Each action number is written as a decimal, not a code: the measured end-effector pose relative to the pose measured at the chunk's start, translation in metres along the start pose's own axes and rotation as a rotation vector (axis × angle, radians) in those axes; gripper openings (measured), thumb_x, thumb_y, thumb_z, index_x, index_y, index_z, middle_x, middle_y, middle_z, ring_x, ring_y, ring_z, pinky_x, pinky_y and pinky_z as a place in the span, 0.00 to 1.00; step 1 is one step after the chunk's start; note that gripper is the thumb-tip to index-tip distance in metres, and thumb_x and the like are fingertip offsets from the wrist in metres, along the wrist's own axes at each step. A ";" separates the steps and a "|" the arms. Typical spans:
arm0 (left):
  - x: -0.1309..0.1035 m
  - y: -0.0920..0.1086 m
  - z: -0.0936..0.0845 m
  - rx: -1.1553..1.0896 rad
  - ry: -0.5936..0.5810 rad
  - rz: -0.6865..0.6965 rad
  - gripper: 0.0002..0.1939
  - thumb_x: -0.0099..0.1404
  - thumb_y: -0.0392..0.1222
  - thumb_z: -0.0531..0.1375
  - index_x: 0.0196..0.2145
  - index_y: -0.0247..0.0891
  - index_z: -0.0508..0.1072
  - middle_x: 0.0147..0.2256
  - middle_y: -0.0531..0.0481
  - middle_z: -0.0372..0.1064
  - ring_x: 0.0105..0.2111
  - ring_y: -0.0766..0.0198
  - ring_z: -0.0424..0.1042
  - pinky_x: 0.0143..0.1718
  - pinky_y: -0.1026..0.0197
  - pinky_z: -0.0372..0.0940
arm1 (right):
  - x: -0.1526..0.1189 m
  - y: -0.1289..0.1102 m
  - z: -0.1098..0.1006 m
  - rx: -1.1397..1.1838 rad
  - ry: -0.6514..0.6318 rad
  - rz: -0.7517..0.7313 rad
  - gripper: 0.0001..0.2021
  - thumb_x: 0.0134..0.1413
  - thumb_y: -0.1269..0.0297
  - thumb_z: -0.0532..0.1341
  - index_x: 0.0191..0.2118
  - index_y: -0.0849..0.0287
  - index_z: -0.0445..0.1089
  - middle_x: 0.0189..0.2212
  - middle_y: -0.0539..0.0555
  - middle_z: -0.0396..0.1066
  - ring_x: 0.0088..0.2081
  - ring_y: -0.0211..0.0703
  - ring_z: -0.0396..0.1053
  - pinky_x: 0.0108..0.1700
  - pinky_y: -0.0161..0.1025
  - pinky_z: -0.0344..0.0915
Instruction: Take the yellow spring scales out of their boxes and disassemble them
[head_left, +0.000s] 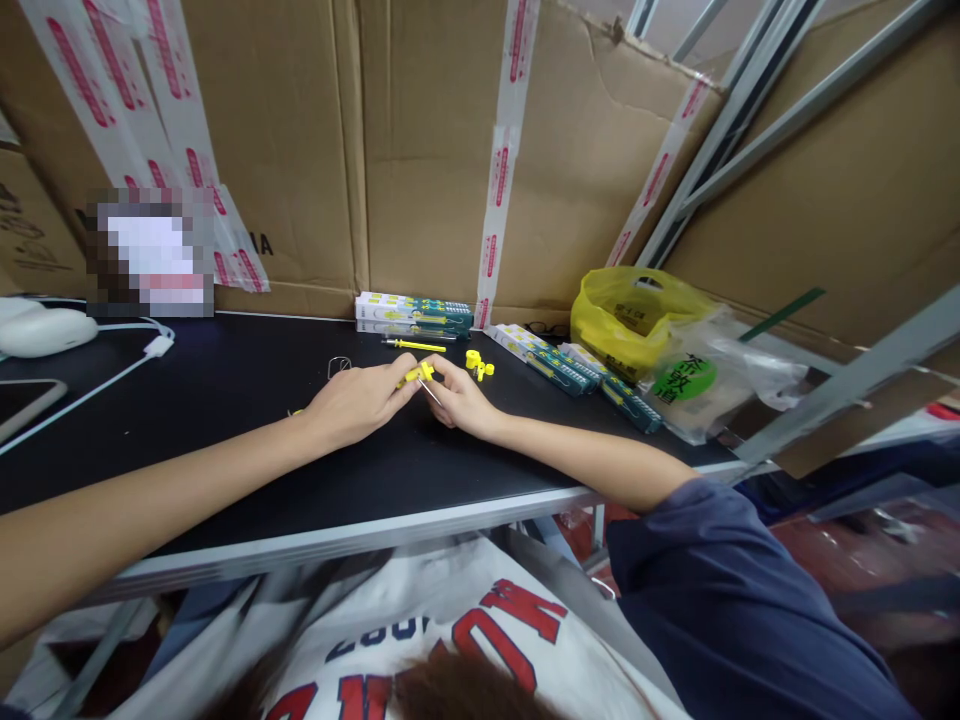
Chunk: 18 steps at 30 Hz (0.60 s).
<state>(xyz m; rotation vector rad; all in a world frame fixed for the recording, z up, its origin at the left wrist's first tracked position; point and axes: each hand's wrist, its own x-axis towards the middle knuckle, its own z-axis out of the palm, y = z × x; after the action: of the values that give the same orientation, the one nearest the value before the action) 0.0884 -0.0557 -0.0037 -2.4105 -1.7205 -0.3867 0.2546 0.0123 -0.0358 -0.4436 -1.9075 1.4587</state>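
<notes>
Small yellow plastic piece (411, 377): located between the two hands, above the black tabletop (247, 390). Left hand (360, 402): thumb and fingers pinching the piece. Right hand (461, 398): fingertips closed on its other end. Thin metal rod (430, 394) projects below the piece, beside the right fingers; cannot tell whether gripped or attached.

Containers: long white-and-green printed cardboard boxes (412, 312) stacked at the rear; more slim green-and-white cartons (541, 360) lie aslant to the right. Contents of both groups hidden. Yellow plastic bag (611, 330): mouth open, upright behind the cartons, contents indistinct. Clear plastic bag with round green print (684, 378): just beside it, a pale brownish item inside, unidentified.

Loose: cluster of small yellow parts (480, 366), near the right hand; slim yellow-barrelled rod (418, 346), just in front of the stacked boxes.
</notes>
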 end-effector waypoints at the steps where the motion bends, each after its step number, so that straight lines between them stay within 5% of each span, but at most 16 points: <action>1: 0.000 0.000 0.000 0.001 0.001 0.004 0.18 0.72 0.53 0.37 0.44 0.41 0.59 0.37 0.47 0.75 0.34 0.49 0.76 0.26 0.59 0.60 | 0.000 0.000 0.000 0.000 -0.009 0.000 0.19 0.56 0.46 0.59 0.38 0.57 0.56 0.10 0.35 0.49 0.09 0.27 0.47 0.11 0.25 0.47; 18: -0.004 -0.002 0.002 0.000 0.051 -0.014 0.19 0.71 0.54 0.39 0.45 0.41 0.61 0.36 0.47 0.74 0.32 0.52 0.75 0.26 0.60 0.59 | 0.002 0.000 -0.005 -0.070 -0.069 -0.033 0.19 0.57 0.46 0.57 0.35 0.58 0.56 0.10 0.35 0.51 0.09 0.26 0.48 0.11 0.25 0.46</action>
<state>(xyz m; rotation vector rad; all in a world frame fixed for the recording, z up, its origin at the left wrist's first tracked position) 0.0860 -0.0581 -0.0067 -2.3683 -1.7171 -0.4470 0.2566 0.0174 -0.0343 -0.3965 -2.0155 1.4059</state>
